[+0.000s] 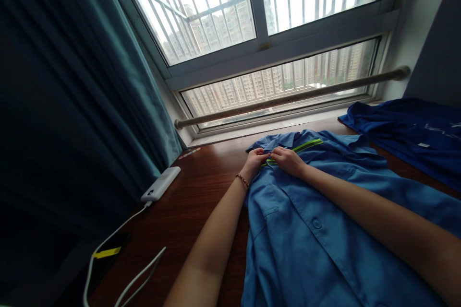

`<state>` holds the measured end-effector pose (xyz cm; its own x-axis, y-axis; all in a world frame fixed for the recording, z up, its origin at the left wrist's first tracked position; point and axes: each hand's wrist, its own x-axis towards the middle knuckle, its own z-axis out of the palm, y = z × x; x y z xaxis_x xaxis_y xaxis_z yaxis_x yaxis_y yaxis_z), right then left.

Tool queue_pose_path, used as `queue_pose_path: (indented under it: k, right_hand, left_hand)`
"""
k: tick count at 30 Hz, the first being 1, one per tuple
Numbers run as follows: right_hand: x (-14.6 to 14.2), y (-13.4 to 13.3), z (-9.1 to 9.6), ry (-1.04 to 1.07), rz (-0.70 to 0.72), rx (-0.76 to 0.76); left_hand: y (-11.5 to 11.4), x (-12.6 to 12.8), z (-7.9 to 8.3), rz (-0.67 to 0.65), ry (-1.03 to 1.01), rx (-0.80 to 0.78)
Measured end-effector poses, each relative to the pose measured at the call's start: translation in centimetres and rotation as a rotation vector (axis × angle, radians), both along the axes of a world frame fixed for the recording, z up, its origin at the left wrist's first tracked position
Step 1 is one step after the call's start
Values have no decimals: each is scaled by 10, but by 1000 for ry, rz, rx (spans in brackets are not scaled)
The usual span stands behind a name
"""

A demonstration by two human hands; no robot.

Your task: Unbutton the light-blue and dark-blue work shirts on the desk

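A blue cloth shirt with yellow-green strips [309,268] lies front up on the reddish-brown wooden table [209,192], its collar towards the far edge and its body reaching towards the near side. Both hands meet at the upper front of the shirt, just below the collar: the left hand [255,158], with a reddish beaded bracelet [242,181] on its wrist, and the right hand [288,160] each have a closed grip, fingertips pinching the cloth close together; whether a button sits between them is too small to tell. Lower on the shirt's front is a round blue button [317,223]. A dark blue garment with white marks [414,129] lies to the right along the far edge. Near the left edge, towards the far-left corner, lies a white rectangular power bank [161,183], a thin white cable [120,226] joined to its near end.
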<state>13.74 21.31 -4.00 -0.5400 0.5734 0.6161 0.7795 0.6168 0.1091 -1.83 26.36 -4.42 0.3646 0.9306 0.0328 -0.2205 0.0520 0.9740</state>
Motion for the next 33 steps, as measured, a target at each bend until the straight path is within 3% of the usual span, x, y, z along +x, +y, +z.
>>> queue_pose_path:
  k: [6, 12, 16, 19, 21, 25, 28, 31, 33]
  right_hand:
    - [-5, -1, 2, 142, -97, -115]
    - [-7, 3, -5, 275, -219, -249]
    - [-6, 2, -4, 357, -245, -218]
    - [-6, -1, 0, 451, -267, -89]
    - [-6, -3, 2, 400, -211, -45]
    - [-6, -1, 1, 228, -143, -166]
    - [-6, 0, -1, 215, -190, -217]
    - [-4, 1, -2, 246, -164, -233]
    - [-1, 2, -2, 332, -132, -240]
  left_hand:
    - [-6, 5, 3, 108, 53, 92]
    - [-16, 10, 9, 286, 442, 561]
    - [-26, 14, 13, 326, 492, 731]
    - [-31, 16, 15, 323, 436, 704]
    - [-34, 16, 16, 339, 411, 684]
    - [-31, 12, 15, 384, 356, 595]
    - [-22, 8, 14, 415, 182, 351]
    - [-11, 2, 13, 276, 123, 136]
    - [-7, -2, 13, 97, 172, 123]
